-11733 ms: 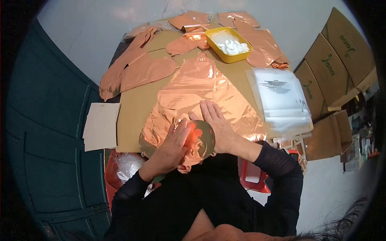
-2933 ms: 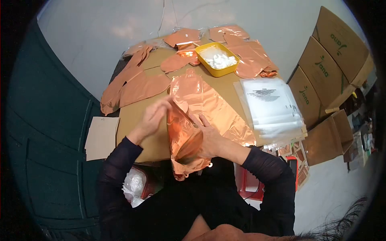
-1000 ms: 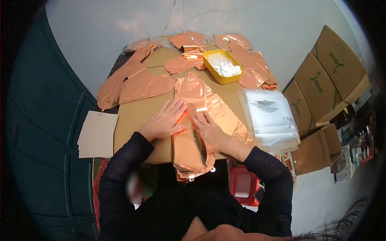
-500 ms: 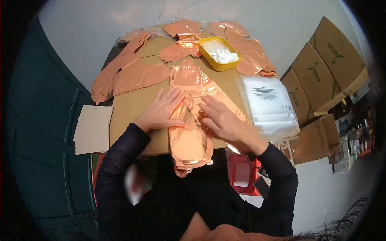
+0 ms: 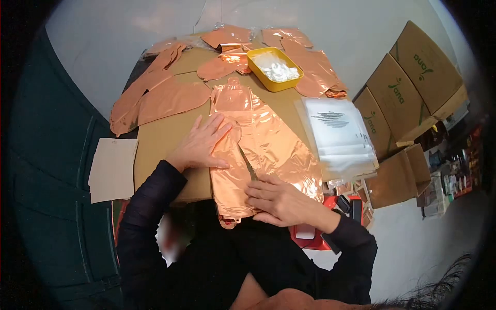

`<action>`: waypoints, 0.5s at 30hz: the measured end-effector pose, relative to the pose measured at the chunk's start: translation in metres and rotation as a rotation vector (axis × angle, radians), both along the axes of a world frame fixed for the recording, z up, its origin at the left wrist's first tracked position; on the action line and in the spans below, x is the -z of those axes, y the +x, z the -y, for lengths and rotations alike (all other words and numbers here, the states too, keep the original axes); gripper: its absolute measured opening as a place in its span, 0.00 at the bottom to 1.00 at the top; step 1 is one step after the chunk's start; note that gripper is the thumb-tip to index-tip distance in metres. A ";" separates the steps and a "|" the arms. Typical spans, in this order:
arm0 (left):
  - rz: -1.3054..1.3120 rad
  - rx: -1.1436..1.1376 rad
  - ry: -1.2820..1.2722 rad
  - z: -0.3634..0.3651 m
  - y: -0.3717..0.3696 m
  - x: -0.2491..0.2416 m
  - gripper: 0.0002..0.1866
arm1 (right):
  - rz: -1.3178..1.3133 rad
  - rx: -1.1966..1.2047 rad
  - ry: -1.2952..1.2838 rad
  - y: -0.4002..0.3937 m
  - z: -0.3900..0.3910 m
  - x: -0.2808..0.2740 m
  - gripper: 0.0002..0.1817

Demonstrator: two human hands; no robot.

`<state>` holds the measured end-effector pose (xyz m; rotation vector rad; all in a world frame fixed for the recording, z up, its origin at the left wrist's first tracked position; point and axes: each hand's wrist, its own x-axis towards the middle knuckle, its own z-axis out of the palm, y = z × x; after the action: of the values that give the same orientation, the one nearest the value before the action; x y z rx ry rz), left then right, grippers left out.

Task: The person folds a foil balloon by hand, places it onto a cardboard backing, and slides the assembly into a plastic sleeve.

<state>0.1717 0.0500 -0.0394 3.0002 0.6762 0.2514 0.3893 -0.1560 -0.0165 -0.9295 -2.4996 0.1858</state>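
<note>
A flat rose-gold foil balloon lies on the cardboard-topped table in front of me, its near end reaching past the front edge. My left hand is open and lies flat on its left side, fingers spread and pointing away from me. Low on the sheet rests my right hand, open, with its fingers stretched to the left against the foil. Between the hands, a narrow dark gap runs along a fold. Creases and bright reflections cover the right part of the foil.
More flat foil balloons lie at the left and back. A yellow tub holds white material. Clear plastic bags are stacked on the right, pale card sheets on the left. Cardboard boxes stand at the right.
My right hand has moved down toward the near edge and onto the foil. The foil now spreads wider to the right and lies flatter. My left hand stays nearly in place.
</note>
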 end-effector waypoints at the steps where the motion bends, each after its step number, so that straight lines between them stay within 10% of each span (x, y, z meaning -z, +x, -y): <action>1: 0.002 -0.001 -0.001 0.000 0.000 0.000 0.56 | -0.062 0.043 0.009 0.006 0.011 -0.001 0.16; 5: 0.018 -0.001 -0.011 0.000 -0.001 0.000 0.56 | -0.410 0.171 -0.070 0.026 0.062 0.015 0.02; 9: 0.017 0.003 -0.011 0.000 -0.001 0.002 0.56 | -0.975 0.629 -0.953 0.037 0.114 0.073 0.14; 15: -0.049 -0.012 -0.035 -0.002 0.001 -0.001 0.58 | -1.770 0.880 -0.982 0.046 0.103 0.090 0.33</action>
<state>0.1725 0.0518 -0.0386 2.9783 0.6961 0.1655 0.4356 -0.2595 -0.1062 -1.1837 -0.2191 1.2547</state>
